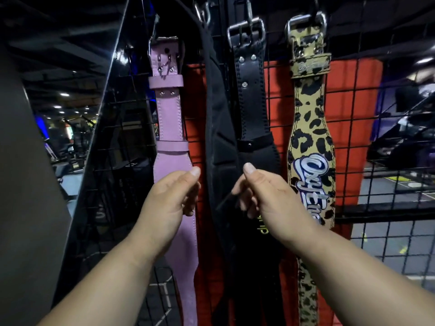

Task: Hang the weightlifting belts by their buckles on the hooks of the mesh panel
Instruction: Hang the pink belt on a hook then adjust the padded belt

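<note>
I see four belts hung on the mesh panel [367, 128]: pink belt [169, 118], black padded belt [219, 137], black leather belt [250, 90], leopard belt [310, 137]. Left hand [169, 198] fingers loosely curled, holding nothing, in front of the pink belt. Right hand [263, 196] fingers bent by the black belts; grip: cannot tell

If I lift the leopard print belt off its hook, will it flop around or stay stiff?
The leopard print belt hangs flat and straight from its buckle, so it probably stays fairly stiff, bending rather than collapsing. Its wide stitched body suggests some heft. Held by the buckle, the long tail would likely swing.
</note>
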